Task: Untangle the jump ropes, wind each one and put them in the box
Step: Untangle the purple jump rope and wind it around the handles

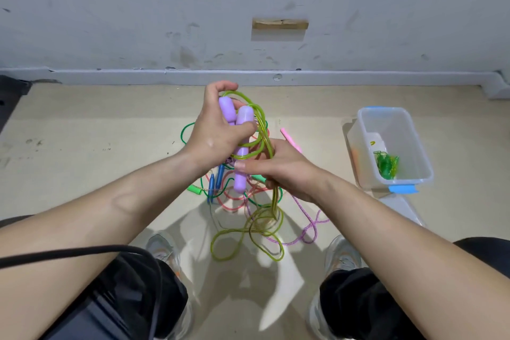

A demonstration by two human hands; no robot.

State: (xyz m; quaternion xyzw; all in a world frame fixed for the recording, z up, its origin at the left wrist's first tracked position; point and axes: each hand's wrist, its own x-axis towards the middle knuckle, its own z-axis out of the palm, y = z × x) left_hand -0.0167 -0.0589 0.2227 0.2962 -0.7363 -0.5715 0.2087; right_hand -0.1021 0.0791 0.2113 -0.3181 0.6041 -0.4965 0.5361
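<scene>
2 purple handles (245,116) were held upright, looped in yellow rope (269,219), left of the clear box (392,130); slack pooled on the floor, and other ropes (229,203) lay tangled below. 1 wound green rope (386,164) lay inside the box.

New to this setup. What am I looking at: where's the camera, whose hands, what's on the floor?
There is no machine here, just a person working with bare hands. The single picture comes from a wide-angle camera worn on the person's head. It looks forward and down, so you see both forearms, the knees and the shoes.

The left hand grips two purple handles together, with loops of yellow-green rope draped round them. The right hand grips the same rope lower down, and the rest of it trails in loops on the floor.

Under the hands lies a tangle of other ropes, with blue handles, a green handle and a pink handle. To the right stands a clear plastic box with a green rope in it.
</scene>
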